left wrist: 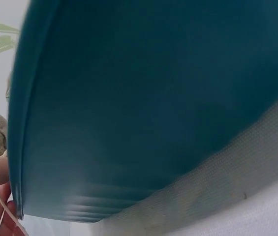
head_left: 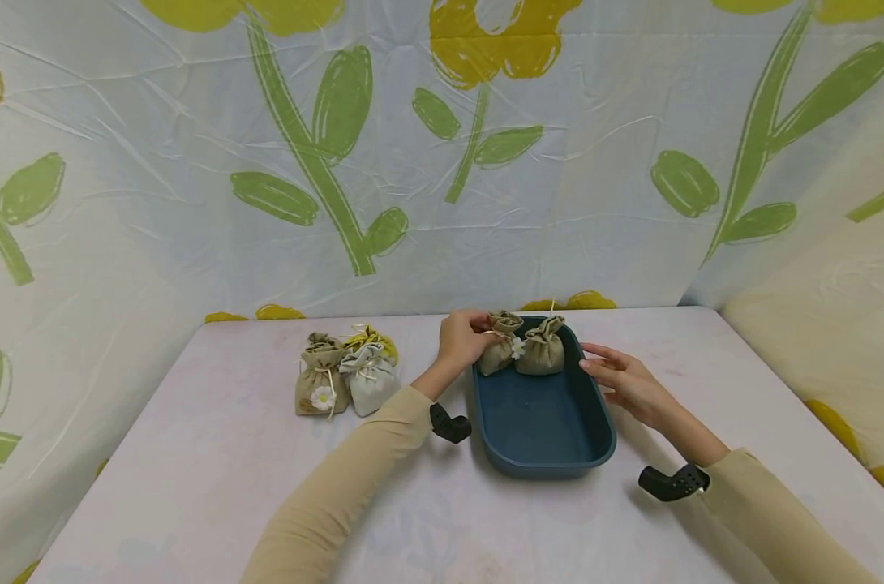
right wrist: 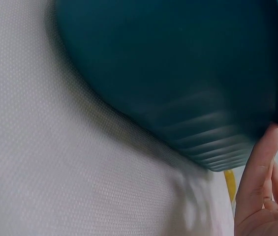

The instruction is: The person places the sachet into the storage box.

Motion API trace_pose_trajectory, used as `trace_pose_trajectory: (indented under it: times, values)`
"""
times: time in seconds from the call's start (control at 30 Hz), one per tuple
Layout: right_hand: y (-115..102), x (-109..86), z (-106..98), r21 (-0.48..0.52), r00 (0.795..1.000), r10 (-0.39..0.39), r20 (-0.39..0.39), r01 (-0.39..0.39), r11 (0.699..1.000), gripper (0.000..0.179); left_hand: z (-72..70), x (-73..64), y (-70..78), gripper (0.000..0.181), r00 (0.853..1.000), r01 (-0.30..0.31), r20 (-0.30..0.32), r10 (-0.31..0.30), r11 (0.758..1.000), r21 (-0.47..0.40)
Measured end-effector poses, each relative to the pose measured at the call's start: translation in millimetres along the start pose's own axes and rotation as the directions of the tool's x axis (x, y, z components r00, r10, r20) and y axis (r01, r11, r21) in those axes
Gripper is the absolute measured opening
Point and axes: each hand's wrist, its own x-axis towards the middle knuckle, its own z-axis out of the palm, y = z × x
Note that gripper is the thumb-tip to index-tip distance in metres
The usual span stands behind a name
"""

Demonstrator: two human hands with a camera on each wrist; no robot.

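My left hand [head_left: 462, 339] grips a small beige drawstring pouch [head_left: 496, 358] near its gathered neck, at the far left corner of a dark blue tray [head_left: 540, 466]. A white flower trims this pouch, and a second beige pouch [head_left: 545, 350] sits right beside it inside the tray. Over the tray's right side, my right hand [head_left: 628, 385] touches the rim with its fingertips, fingers fairly straight. The right wrist view has the thumb [right wrist: 262, 172] against the tray's outer wall. From the left wrist, the wall hides most of the held pouch, and a pale cord hangs by the fingers.
To the left on the pale tablecloth [head_left: 194, 470] stand a beige pouch [head_left: 312, 397] with a white flower, a white pouch [head_left: 370, 385] and a yellow pouch [head_left: 385, 344] behind. A flower-printed curtain [head_left: 573, 203] hangs along the table's back edge.
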Motion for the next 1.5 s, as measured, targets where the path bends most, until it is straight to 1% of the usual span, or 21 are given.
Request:
trace_pose_trajectory:
  times: [0.07, 0.2, 0.3, 0.37, 0.43, 0.53, 0.8, 1.03, 1.17, 1.3, 1.5]
  values:
    - [0.8, -0.1, 0.2, 0.001, 1.000, -0.003, 0.000, 0.003, 1.000, 0.071, -0.8, -0.2, 0.1, 0.022, 1.000, 0.001, -0.005, -0.001, 1.000, -0.001]
    - [2.2, -0.4, 0.3, 0.002, 1.000, -0.003, -0.001, 0.003, 1.000, 0.071, -3.2, -0.4, -0.2, 0.029, 1.000, 0.025, -0.008, -0.024, 1.000, 0.002]
    - [2.6, -0.6, 0.1, 0.019, 1.000, -0.006, 0.009, 0.005, 1.000, 0.070, -5.7, -1.5, -0.7, 0.035, 1.000, 0.025, -0.007, -0.025, 1.000, -0.003]
    - [2.4, -0.7, -0.2, 0.029, 1.000, -0.011, 0.017, 0.011, 1.000, 0.069, -7.6, -2.6, -1.0, 0.037, 1.000, 0.015, -0.007, -0.015, 1.000, -0.003]
    - [2.1, -0.7, -0.6, 0.039, 1.000, -0.015, 0.022, 0.014, 0.999, 0.068, -9.6, -3.9, -1.1, 0.038, 1.000, 0.002, -0.005, -0.002, 1.000, -0.009]
    - [1.6, -0.8, -1.2, 0.044, 1.000, -0.015, 0.023, 0.014, 0.999, 0.067, -12.5, -6.1, -1.3, 0.038, 1.000, -0.001, 0.008, 0.001, 1.000, -0.030]
    - [2.2, -0.5, -2.0, 0.050, 0.999, -0.024, 0.031, 0.022, 0.999, 0.066, -18.7, -13.3, -1.7, 0.038, 0.999, 0.018, 0.053, -0.014, 0.997, -0.071]
    - [2.7, 1.4, -2.8, 0.038, 0.999, -0.020, 0.036, 0.019, 0.999, 0.067, -23.1, -18.6, -2.3, 0.039, 0.998, 0.025, 0.064, -0.018, 0.993, -0.113]
    - [1.6, 1.3, -2.8, 0.028, 0.999, -0.016, 0.036, 0.015, 0.999, 0.068, -26.4, -22.8, -2.3, 0.040, 0.997, 0.046, 0.070, -0.037, 0.990, -0.135]
    - [0.2, 2.1, -2.8, 0.012, 0.999, -0.017, 0.035, 0.017, 1.000, 0.070, -28.3, -27.6, -3.3, 0.041, 0.995, 0.079, 0.069, -0.067, 0.981, -0.177]
    - [1.2, 1.2, -2.8, 0.007, 0.999, -0.013, 0.035, 0.013, 1.000, 0.070, -29.4, -35.6, -4.9, 0.042, 0.991, 0.123, 0.076, -0.109, 0.970, -0.212]
